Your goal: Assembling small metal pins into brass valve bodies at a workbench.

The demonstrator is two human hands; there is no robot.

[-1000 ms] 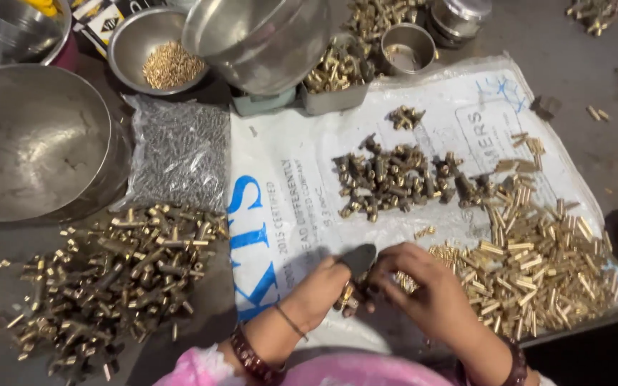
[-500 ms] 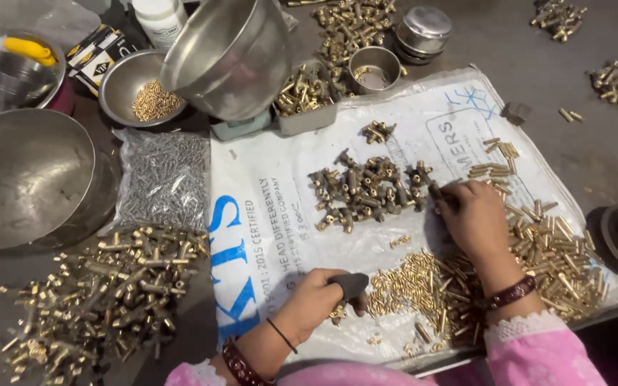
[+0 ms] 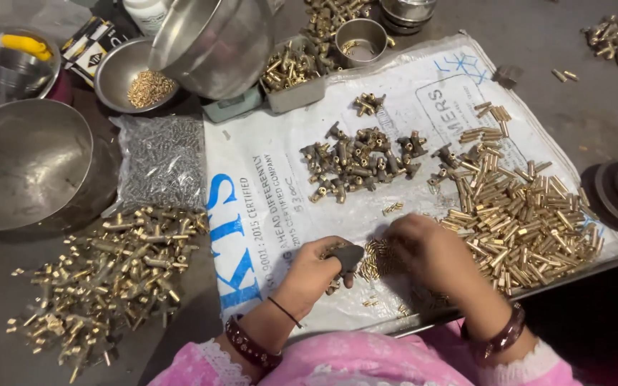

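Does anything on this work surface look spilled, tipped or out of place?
Mostly sorted heaps. One steel bowl rests tilted against the tray of brass parts, not flat. A few brass pieces lie scattered off the white sack at upper right. The left hand holds a dark tool.

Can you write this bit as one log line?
left hand: holds dark block | right hand: on small brass pieces | white sack: underneath
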